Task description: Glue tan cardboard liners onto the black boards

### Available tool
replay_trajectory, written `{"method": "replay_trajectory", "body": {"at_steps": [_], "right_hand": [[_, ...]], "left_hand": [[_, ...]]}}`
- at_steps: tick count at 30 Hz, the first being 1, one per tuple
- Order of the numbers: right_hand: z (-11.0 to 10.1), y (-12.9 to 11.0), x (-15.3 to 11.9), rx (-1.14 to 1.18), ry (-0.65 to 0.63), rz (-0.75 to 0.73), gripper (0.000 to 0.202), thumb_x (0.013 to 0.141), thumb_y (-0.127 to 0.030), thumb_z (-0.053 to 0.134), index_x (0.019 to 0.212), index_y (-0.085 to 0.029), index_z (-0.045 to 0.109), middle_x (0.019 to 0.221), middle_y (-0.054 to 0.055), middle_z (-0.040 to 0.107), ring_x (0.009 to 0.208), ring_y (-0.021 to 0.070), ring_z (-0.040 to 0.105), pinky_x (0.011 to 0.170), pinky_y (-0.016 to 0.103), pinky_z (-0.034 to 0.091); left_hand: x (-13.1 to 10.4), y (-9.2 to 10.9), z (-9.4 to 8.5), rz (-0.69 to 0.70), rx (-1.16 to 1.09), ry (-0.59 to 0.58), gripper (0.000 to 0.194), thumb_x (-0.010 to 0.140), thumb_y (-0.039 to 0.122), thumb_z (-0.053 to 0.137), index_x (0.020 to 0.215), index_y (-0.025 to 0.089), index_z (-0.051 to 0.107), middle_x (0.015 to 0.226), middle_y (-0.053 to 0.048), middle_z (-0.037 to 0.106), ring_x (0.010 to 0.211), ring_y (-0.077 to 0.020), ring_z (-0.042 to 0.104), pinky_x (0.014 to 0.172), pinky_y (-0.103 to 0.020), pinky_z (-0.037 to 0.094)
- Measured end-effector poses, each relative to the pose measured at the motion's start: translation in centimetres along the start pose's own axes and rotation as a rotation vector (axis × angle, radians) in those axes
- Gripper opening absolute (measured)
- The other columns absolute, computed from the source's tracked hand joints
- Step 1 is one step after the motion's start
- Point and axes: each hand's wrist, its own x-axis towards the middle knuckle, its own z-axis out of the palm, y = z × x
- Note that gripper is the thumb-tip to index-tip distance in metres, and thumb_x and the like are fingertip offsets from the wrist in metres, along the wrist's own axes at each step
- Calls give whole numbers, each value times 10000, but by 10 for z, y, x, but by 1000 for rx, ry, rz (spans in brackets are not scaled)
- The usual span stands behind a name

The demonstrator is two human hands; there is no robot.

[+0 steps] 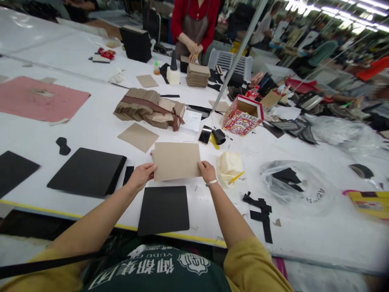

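Between my two hands, a tan cardboard sheet is held up over the white table. My left hand pinches its left edge, and my right hand grips the right edge. Just below it, near the table's front edge, lies a black rectangular panel. To the left of my left hand is a stack of black panels, with a narrow black strip beside it. Another tan cardboard sheet lies flat beyond my left hand. A container of whitish material stands to the right of my right hand.
Behind the sheet are a tied bundle of cardboard pieces, a phone and a red patterned box. Black scraps and a plastic bag lie at right. A slanted metal pole rises from the table. Across it, a person works.
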Motion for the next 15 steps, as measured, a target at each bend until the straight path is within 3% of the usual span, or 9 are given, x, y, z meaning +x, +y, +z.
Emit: {"method": "replay_trajectory", "body": {"at_steps": [3, 6, 8, 11, 15], "right_hand": [[4, 23, -61, 56, -143, -16, 355, 823, -469, 409, 746, -180, 601, 686, -6, 615, 626, 110, 538, 582, 199, 381], [37, 55, -120, 72, -360, 91, 320, 829, -422, 418, 692, -179, 576, 562, -21, 571, 511, 95, 511, 513, 190, 364], [62, 71, -144, 53, -432, 163, 319, 839, -404, 409, 674, -177, 562, 520, -24, 552, 475, 91, 504, 496, 188, 363], [86, 82, -154, 19, -476, 257, 308, 850, -396, 405, 698, -177, 559, 521, -23, 557, 469, 94, 524, 495, 188, 375], [90, 80, -146, -73, -480, 253, 319, 865, -406, 401, 712, -181, 567, 561, -6, 596, 517, 106, 559, 551, 202, 398]], "left_hand": [[-44, -38, -29, -127, 219, 18, 397, 570, 472, 684, 768, 128, 669, 683, -34, 644, 602, -128, 571, 545, -233, 470], [-77, -92, -54, -264, 439, 105, 395, 573, 501, 653, 713, 131, 660, 549, -15, 600, 541, -144, 564, 496, -240, 469], [-86, -123, -65, -317, 525, 143, 407, 575, 512, 640, 713, 130, 655, 520, -11, 588, 523, -154, 568, 497, -257, 482], [-84, -152, -74, -387, 513, 146, 421, 581, 524, 630, 708, 123, 646, 526, -18, 598, 528, -163, 587, 527, -270, 498], [-75, -165, -79, -409, 450, 149, 401, 585, 515, 636, 683, 126, 633, 533, -25, 604, 527, -166, 594, 528, -271, 498]]}}
